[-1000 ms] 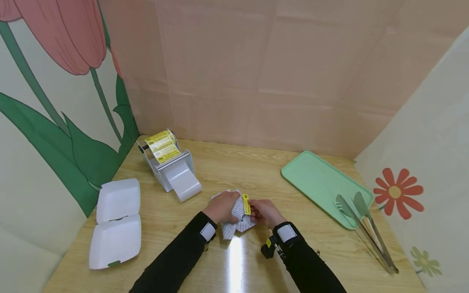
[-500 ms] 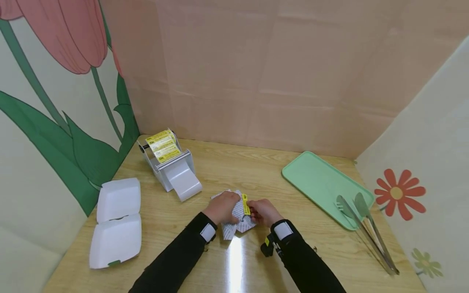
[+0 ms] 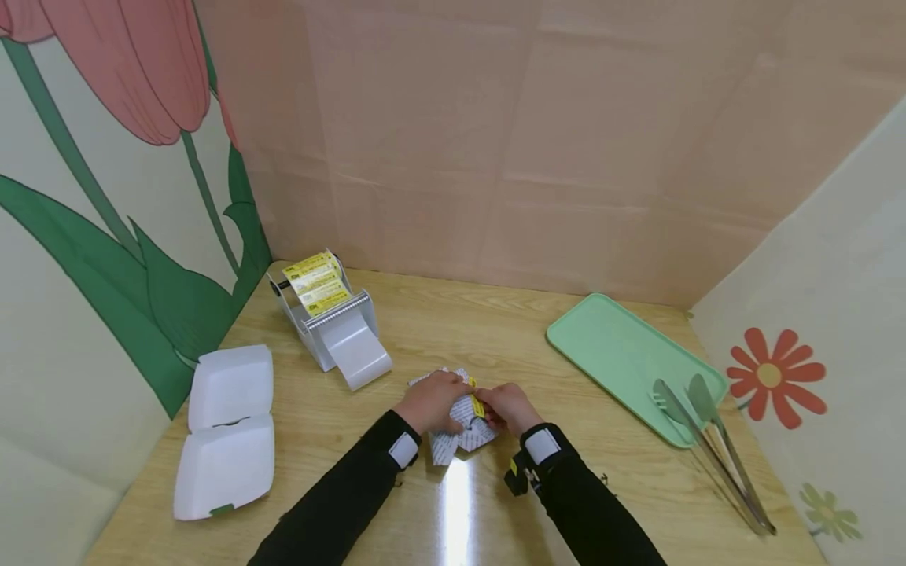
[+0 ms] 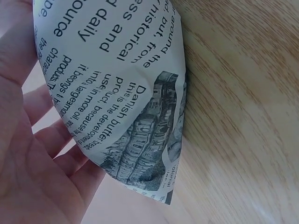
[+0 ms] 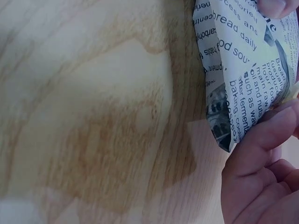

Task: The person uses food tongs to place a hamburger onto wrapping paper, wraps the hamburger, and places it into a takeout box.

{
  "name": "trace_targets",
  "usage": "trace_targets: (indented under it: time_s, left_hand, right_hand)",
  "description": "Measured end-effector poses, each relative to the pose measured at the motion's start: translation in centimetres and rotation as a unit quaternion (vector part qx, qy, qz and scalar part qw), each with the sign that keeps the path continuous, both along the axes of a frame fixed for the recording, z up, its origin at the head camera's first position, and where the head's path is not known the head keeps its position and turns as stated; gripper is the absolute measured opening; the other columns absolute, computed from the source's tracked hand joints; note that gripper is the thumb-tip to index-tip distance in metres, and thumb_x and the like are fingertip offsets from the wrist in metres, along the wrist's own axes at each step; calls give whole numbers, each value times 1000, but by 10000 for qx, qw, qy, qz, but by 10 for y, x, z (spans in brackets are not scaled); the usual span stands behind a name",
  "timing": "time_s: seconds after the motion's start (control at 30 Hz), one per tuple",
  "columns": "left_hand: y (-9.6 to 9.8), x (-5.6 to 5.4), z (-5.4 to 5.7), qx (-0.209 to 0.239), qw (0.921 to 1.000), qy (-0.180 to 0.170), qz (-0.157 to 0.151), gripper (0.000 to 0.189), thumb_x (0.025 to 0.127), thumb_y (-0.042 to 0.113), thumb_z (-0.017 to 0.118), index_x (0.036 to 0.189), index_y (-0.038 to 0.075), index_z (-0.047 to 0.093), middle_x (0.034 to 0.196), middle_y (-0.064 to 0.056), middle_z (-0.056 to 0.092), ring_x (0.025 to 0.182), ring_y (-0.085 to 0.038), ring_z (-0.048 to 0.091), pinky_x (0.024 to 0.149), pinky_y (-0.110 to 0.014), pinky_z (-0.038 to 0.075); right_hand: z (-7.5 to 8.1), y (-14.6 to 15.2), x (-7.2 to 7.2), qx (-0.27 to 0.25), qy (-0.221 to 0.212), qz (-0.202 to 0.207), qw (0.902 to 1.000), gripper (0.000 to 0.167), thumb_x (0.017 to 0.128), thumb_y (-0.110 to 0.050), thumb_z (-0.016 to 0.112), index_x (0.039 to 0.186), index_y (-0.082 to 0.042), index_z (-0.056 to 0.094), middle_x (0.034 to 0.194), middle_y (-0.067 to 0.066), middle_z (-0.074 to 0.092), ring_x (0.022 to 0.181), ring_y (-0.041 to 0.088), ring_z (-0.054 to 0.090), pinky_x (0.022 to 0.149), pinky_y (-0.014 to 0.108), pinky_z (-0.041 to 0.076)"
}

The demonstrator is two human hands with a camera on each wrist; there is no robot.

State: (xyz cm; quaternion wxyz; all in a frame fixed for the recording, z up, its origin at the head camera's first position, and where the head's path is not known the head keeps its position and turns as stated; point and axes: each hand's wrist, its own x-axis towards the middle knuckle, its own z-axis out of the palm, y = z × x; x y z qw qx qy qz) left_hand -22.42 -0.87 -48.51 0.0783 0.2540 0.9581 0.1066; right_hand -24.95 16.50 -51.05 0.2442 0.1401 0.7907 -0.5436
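Observation:
A small bundle wrapped in newsprint-patterned paper [image 3: 444, 448] lies on the wooden table between both hands. My left hand [image 3: 433, 401] holds it from the left, with fingers curled at its side in the left wrist view, where the printed paper [image 4: 117, 93] bulges towards the camera. A yellow label [image 3: 478, 407] runs along the bundle's right part, partly covered by fingers. My right hand [image 3: 511, 407] pinches at that label from the right. In the right wrist view its curled fingers [image 5: 261, 135] meet the paper, with a pale yellow bit beside the thumb.
A label dispenser [image 3: 325, 318] with a yellow-printed roll stands at the back left. An open white clamshell box [image 3: 225, 468] lies at the left. On the right, metal tongs [image 3: 732, 464] rest partly across a green tray [image 3: 602, 338].
My right hand has shifted slightly left, onto the label. My left fingers reach further over the label's upper end. The bundle stays in nearly the same place.

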Motion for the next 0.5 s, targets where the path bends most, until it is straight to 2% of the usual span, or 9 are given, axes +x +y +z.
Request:
trace_targets:
  time_s: [0.17, 0.27, 0.37, 0.5]
  left_hand:
    - [1, -2, 0, -165, 9999, 19, 13, 66, 79, 43, 82, 139, 25, 59, 141, -4, 55, 131, -25, 48, 103, -37, 44]
    - [1, -3, -1, -221, 9998, -3, 24, 66, 80, 44, 81, 140, 26, 59, 141, -4, 54, 131, -25, 48, 103, -37, 44]
    - [0, -4, -2, -256, 9997, -41, 22, 67, 80, 44, 81, 140, 26, 58, 142, -4, 54, 131, -24, 47, 102, -36, 44]
    - [0, -2, -5, -251, 9997, -33, -32, 67, 81, 44, 80, 140, 24, 58, 141, -4, 54, 130, -24, 48, 102, -37, 44]
  right_hand:
    - [1, 0, -1, 453, 444, 228, 9977, 36, 93, -23, 67, 63, -9, 54, 56, -1, 46, 48, 10, 46, 45, 21, 38]
    - [3, -1, -2, 938, 857, 502, 9906, 38, 92, -25, 68, 61, -8, 55, 55, 0, 50, 49, 11, 51, 46, 23, 40]
    - [6, -3, 0, 1609, 1288, 851, 9748, 37, 92, -28, 69, 63, -7, 60, 56, 0, 54, 51, 12, 53, 48, 23, 40]
    - [8, -5, 4, 2587, 1817, 1218, 9409, 33, 91, -32, 69, 71, -6, 66, 64, 1, 58, 58, 16, 53, 51, 26, 39]
